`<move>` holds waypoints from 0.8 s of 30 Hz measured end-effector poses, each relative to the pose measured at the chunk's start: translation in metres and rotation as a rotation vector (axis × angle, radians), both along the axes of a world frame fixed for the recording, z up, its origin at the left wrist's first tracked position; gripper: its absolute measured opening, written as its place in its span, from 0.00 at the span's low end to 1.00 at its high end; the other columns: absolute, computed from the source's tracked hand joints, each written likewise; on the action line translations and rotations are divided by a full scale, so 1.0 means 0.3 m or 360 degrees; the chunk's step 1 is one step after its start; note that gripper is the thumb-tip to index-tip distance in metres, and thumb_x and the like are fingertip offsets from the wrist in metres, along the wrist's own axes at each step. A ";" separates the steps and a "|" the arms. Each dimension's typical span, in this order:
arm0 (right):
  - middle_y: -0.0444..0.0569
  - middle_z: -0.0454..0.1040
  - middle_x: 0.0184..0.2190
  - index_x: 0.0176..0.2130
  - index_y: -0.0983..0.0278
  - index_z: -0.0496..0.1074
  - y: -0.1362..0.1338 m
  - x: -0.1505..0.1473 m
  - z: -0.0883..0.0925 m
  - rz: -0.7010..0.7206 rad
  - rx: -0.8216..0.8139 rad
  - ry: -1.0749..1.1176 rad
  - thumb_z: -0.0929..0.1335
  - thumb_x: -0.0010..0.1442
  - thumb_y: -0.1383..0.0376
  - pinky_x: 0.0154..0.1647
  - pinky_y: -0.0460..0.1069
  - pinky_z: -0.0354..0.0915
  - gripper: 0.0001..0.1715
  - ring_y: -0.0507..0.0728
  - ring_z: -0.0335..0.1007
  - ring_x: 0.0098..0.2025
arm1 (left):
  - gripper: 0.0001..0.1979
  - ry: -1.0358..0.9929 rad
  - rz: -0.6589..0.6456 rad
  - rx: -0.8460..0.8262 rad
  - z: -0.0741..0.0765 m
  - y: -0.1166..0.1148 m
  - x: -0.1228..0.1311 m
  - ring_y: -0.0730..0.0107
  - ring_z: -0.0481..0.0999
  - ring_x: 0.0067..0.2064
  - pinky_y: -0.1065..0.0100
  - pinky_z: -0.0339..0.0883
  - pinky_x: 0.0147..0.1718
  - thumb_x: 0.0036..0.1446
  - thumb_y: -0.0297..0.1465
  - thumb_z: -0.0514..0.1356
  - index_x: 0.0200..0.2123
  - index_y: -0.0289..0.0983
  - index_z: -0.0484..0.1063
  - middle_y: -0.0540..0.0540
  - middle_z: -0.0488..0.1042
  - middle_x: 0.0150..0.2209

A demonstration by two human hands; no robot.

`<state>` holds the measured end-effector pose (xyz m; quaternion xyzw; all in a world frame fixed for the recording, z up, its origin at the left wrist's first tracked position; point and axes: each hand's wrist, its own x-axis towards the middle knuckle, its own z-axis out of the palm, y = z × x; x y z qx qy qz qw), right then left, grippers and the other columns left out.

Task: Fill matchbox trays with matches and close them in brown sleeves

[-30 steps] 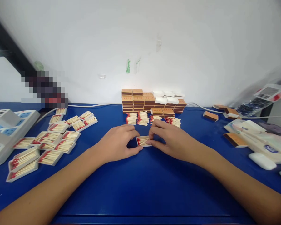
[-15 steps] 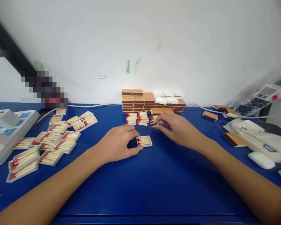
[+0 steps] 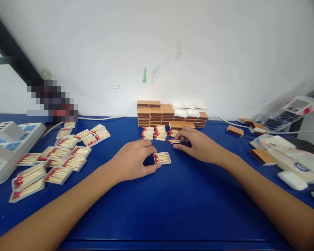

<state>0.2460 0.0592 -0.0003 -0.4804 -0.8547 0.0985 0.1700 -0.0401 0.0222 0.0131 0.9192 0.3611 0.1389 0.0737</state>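
My left hand (image 3: 136, 159) steadies a white matchbox tray (image 3: 162, 162) on the blue table, thumb at its near left corner and index finger at the far left one. Red-tipped matches (image 3: 162, 157) lie inside this tray. My right hand (image 3: 196, 143) is just beyond it to the right, thumb and index finger apart around a few loose matches (image 3: 174, 141) on the table. Behind them is a small pile of matches (image 3: 173, 133), partly covered by that hand. Two larger match piles (image 3: 148, 133) lie to its left.
Stacked matchboxes (image 3: 155, 112) stand against the wall, some topped with white trays (image 3: 180, 113). Filled matchbox trays (image 3: 59, 153) spread over the left side beside a power strip (image 3: 23, 139). At right lie loose matchbox sleeves (image 3: 234, 130), a tissue pack (image 3: 290, 155) and a white case (image 3: 292, 180).
My right hand's thumb and index finger have spread apart over the loose matches, which show more now. My left hand stays at the tray; the view has shifted slightly.
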 end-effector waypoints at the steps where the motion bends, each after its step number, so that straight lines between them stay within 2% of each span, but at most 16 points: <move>1: 0.52 0.73 0.41 0.42 0.62 0.74 -0.002 -0.003 -0.002 0.0005 -0.0003 0.0006 0.67 0.70 0.49 0.40 0.53 0.64 0.19 0.60 0.68 0.40 | 0.15 0.0001 0.0002 -0.0002 0.000 0.000 0.000 0.61 0.78 0.43 0.62 0.69 0.39 0.66 0.42 0.64 0.47 0.37 0.79 0.47 0.78 0.40; 6: 0.53 0.73 0.41 0.42 0.62 0.73 -0.002 -0.013 -0.013 0.0032 0.0005 0.0031 0.65 0.73 0.52 0.40 0.53 0.64 0.18 0.60 0.69 0.40 | 0.15 -0.0002 0.0007 -0.0015 0.002 -0.001 -0.003 0.61 0.78 0.43 0.62 0.70 0.39 0.66 0.42 0.64 0.47 0.38 0.79 0.46 0.78 0.40; 12: 0.52 0.71 0.44 0.47 0.62 0.73 -0.006 -0.007 -0.010 0.0059 -0.0021 0.0001 0.64 0.73 0.52 0.41 0.54 0.65 0.17 0.59 0.69 0.40 | 0.15 -0.0009 0.0002 -0.0013 0.000 0.000 0.000 0.61 0.78 0.43 0.63 0.70 0.39 0.65 0.42 0.64 0.47 0.39 0.78 0.46 0.78 0.39; 24: 0.50 0.71 0.41 0.42 0.61 0.72 -0.016 -0.003 -0.005 0.0058 -0.0199 0.0028 0.63 0.74 0.53 0.40 0.52 0.64 0.16 0.57 0.68 0.38 | 0.14 0.0000 0.0013 -0.0037 0.006 -0.002 -0.001 0.61 0.78 0.43 0.62 0.69 0.39 0.65 0.41 0.64 0.47 0.38 0.79 0.46 0.78 0.40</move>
